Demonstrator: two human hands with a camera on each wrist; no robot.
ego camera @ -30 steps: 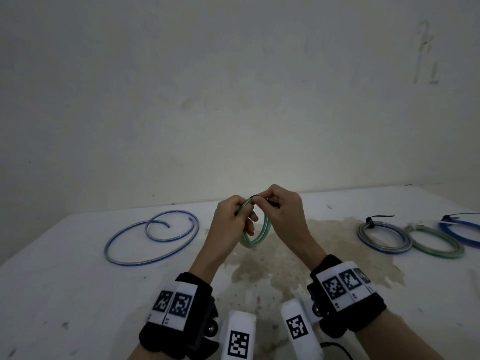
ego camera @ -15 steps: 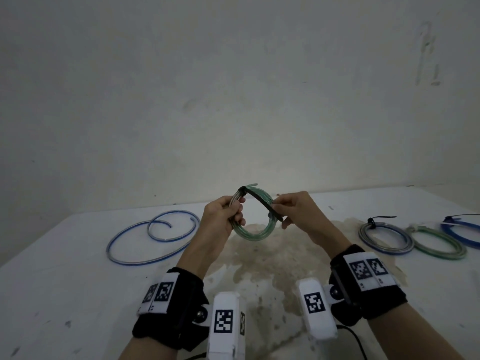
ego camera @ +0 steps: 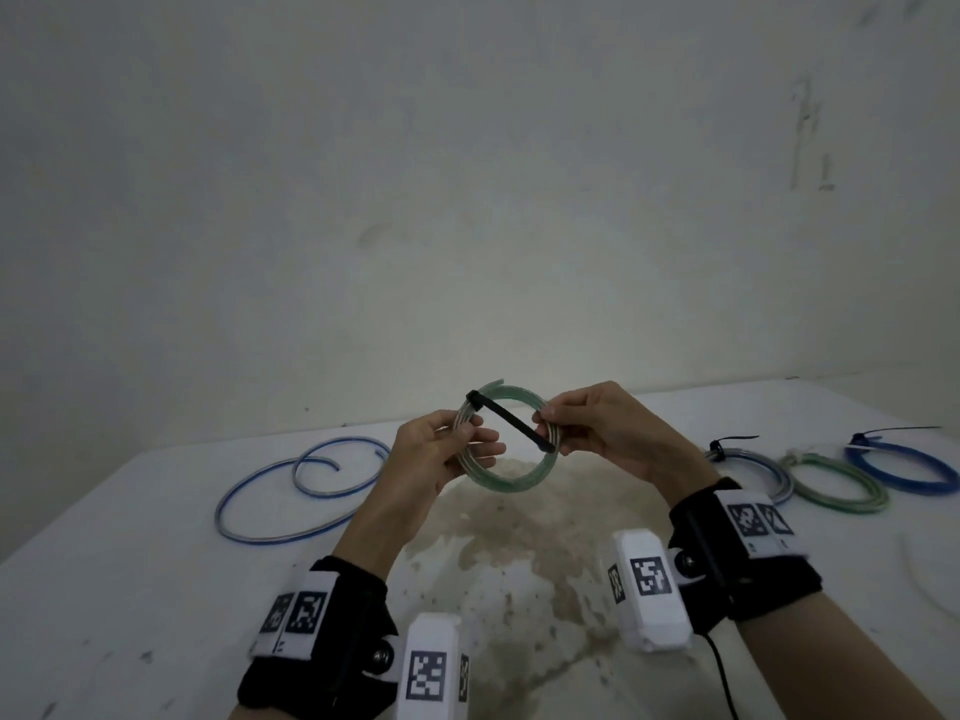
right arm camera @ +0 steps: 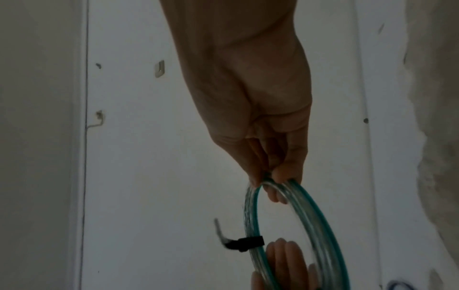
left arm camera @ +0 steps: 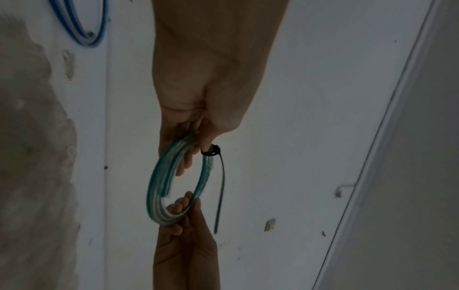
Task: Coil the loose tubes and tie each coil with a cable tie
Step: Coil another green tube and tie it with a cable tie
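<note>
Two hands on one tied green coil, held clear of the table

Both hands hold the green tube coil (ego camera: 506,449) in the air between them, above the stained table (ego camera: 130,589). The left hand (ego camera: 436,454) pinches the coil's near-left arc, just below the black cable tie (ego camera: 511,422), whose head sits cinched on the turns beside its thumb. The right hand (ego camera: 597,433) pinches the opposite arc; the tie's free tail runs across the ring to its fingertips.

Judgement: the tubing looks light, smooth and springy, so the turns would likely fan apart away from the tie. The best hold is next to the tie head, with all turns pinched together. The tail appears thin and flexible.

A loose blue tube (ego camera: 291,491) lies to the left hand's side.
</note>
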